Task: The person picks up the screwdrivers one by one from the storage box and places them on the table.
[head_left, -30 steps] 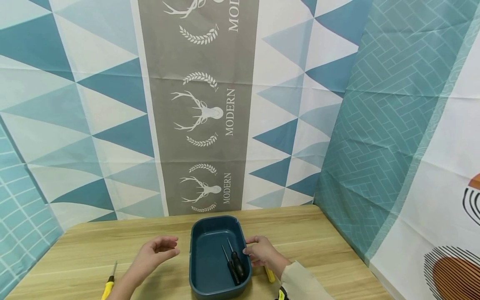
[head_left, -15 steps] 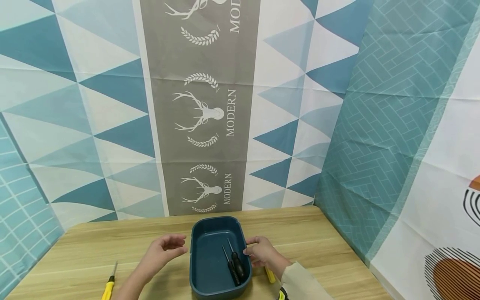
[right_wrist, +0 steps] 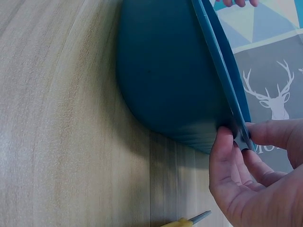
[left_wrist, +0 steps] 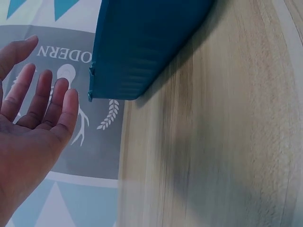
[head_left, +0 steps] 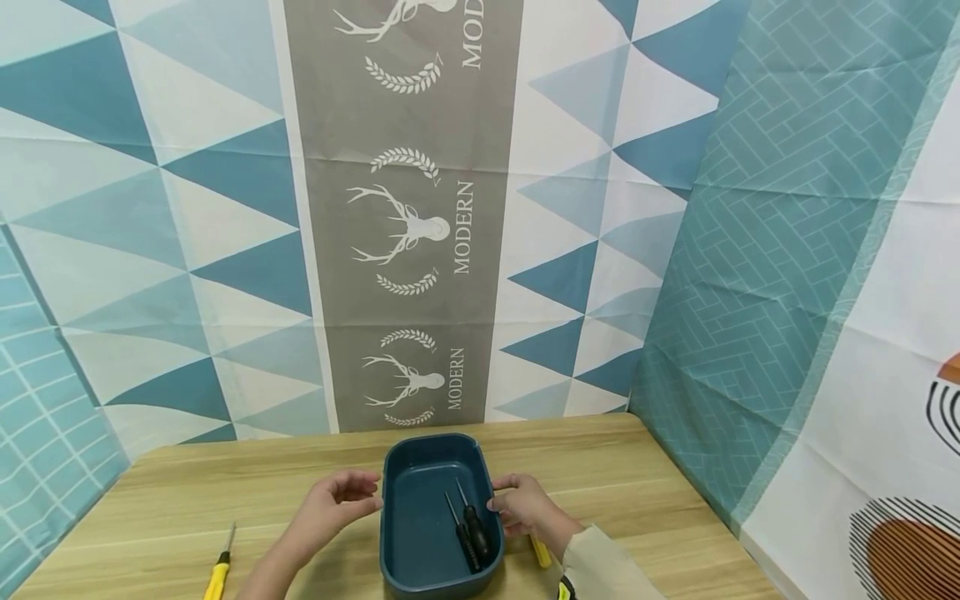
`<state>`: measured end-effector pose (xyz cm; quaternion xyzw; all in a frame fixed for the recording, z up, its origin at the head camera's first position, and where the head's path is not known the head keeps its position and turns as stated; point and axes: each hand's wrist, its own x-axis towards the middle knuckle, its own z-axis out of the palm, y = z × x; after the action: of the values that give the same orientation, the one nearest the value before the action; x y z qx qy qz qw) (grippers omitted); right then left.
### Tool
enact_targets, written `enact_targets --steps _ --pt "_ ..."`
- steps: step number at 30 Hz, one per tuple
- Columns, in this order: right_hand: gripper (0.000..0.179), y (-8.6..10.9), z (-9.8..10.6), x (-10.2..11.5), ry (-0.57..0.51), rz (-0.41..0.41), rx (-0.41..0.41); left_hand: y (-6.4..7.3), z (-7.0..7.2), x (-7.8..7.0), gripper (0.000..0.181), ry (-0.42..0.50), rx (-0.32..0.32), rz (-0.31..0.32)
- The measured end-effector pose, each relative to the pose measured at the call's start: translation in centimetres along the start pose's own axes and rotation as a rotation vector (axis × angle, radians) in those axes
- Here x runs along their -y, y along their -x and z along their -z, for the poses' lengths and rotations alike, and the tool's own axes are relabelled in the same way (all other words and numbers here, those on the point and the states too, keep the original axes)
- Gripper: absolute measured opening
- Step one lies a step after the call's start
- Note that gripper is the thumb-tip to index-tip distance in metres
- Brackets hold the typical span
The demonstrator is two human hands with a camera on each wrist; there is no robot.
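- At far left, the yellow screwdriver (head_left: 217, 578) lies on the table (head_left: 600, 467), its shaft pointing away from the person; nothing touches it.
- Next comes the left hand (head_left: 330, 507), raised over the table. Its fingers are relaxed and slightly bent, and they hold nothing. The left wrist view shows a gap between them and the bin's outer wall.
- In the middle is the bin (head_left: 416, 517), upright, between the two hands. Its long axis goes from near the person toward the back of the table, so the hands face its two long sides. From the left fingers, the bin lies just beside, to the right.
- Inside the bin, at its right side, two black screwdrivers (head_left: 476, 533) lie side by side, shafts toward the back and handles nearer to the person.
- The right hand (head_left: 522, 504) is the nearer one to the bin, because it touches it: its fingers pinch the right rim, as the right wrist view shows clearly. From this hand, the bin lies to the left.
- Beside the right hand, on the table, a yellow tool (head_left: 540, 550) is partly hidden; the sleeve (head_left: 607, 567) is further right.
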<state>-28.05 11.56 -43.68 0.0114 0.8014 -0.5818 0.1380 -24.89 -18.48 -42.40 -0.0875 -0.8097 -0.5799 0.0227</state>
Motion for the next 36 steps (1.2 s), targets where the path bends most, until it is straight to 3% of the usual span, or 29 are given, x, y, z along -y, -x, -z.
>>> enact_targets --steps 11,19,36 --pt "0.034 -0.1 0.0 -0.2 0.004 -0.005 0.000 -0.3 -0.6 0.0 0.048 0.013 0.028 0.007" --pt "0.035 -0.2 0.1 -0.1 0.002 -0.008 0.003 -0.3 -1.6 -1.0 0.045 0.017 0.031 0.020" --pt "0.035 -0.2 0.1 0.0 0.005 -0.013 0.005 -0.8 -4.2 -1.9 0.040 0.035 0.057 -0.022"
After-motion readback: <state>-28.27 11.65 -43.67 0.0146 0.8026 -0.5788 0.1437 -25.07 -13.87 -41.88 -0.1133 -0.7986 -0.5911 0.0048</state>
